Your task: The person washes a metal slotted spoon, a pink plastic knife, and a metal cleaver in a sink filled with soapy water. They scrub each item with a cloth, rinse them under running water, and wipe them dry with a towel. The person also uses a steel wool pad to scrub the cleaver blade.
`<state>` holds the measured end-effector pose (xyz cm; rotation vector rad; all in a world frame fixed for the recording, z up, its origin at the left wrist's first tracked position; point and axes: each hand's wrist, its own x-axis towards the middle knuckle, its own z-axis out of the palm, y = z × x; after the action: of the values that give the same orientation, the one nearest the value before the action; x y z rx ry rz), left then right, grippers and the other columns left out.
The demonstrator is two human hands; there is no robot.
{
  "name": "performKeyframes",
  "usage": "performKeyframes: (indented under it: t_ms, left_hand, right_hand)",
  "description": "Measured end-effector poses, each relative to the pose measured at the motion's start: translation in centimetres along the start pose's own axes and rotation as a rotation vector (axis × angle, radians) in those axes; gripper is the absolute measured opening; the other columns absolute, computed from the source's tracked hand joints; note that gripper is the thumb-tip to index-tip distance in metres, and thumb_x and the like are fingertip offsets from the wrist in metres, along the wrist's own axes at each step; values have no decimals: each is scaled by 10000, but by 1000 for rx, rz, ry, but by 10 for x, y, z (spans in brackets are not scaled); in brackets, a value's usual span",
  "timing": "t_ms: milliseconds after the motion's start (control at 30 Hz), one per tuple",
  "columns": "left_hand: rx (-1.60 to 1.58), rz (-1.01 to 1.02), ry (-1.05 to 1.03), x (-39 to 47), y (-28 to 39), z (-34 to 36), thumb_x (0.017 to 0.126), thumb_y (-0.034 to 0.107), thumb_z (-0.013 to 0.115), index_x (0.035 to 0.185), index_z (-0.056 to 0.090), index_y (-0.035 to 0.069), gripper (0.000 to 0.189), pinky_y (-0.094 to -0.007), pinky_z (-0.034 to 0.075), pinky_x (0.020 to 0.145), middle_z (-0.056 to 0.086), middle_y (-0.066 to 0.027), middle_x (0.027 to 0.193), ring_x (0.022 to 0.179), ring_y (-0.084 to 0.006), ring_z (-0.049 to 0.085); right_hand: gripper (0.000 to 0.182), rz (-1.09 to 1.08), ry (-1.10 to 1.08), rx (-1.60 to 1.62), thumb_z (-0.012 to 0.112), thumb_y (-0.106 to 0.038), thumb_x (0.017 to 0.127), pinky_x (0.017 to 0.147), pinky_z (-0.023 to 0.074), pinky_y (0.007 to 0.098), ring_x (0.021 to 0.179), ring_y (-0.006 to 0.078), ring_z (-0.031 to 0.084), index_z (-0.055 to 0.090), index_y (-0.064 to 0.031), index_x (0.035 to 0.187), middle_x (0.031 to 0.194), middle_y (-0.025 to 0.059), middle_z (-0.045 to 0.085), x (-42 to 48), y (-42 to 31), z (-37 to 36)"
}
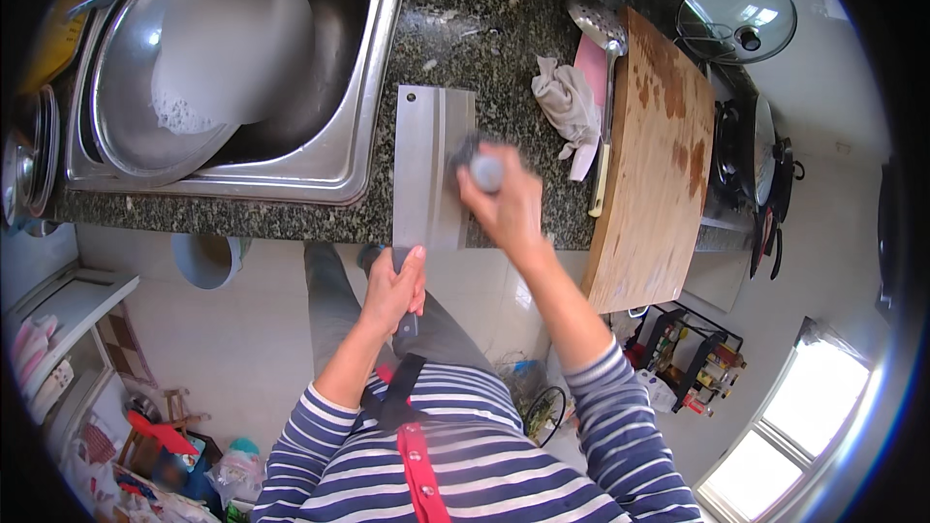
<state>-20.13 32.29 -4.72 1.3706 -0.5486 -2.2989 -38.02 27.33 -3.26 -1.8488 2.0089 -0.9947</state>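
Note:
My left hand [389, 294] is wrapped around the dark handle of a cleaver [423, 167]. The broad steel blade points away from me over the speckled stone countertop [501, 51], with a small hole near its far corner. In my right hand [517, 207] is a small rounded tool [487, 173] with a pale top and a dark base. It is at the blade's right-hand edge, blurred, and its exact kind cannot be made out. My fingers hide part of it.
A steel sink [305, 185] on the left holds a large metal basin [120, 87] with suds. To the right are a crumpled cloth [567, 98], a skimmer [604, 138] and a thick wooden cutting board [654, 181] overhanging the counter's front. A glass lid [734, 11] is beyond.

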Motion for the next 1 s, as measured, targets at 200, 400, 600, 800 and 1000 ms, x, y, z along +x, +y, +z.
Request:
performKeyframes:
  t_ms: [200,400,600,800,1000]
  left_hand:
    - [5,-4,9,2,-2,3,901,282,506,806,380,57,275,-247,353,328,383,4,525,347,-69,355]
    - [-2,-15,13,2,-4,2,896,274,516,801,378,60,272,-247,353,327,383,7,522,344,-71,354]
    - [-17,-7,21,3,-3,1,888,274,524,830,378,58,267,-242,350,331,388,9,541,350,-65,351]
    - [-15,-20,25,2,-1,4,889,274,523,849,372,57,267,-237,346,332,389,3,550,354,-63,352]
    - [-30,-33,30,4,-4,3,887,272,528,861,373,51,271,-240,346,330,386,4,533,349,-66,350]
  right_hand:
    - [275,103,-1,27,679,-173,727,550,501,369,622,311,630,523,-28,902,680,162,615,51,13,4]
    - [382,-37,-215,47,695,-104,662,576,506,349,684,289,618,542,-66,1010,816,121,608,0,7,-21]
    - [433,-69,-329,-74,655,-110,614,525,469,341,648,245,570,547,-119,1033,770,72,522,4,-7,-44]
    - [283,-12,-193,-260,660,-222,686,476,456,340,607,246,576,542,-113,919,758,65,527,6,-24,-28]
    - [190,-70,-79,-136,658,-188,715,460,447,357,572,270,557,523,-78,791,723,74,521,4,-12,-8]
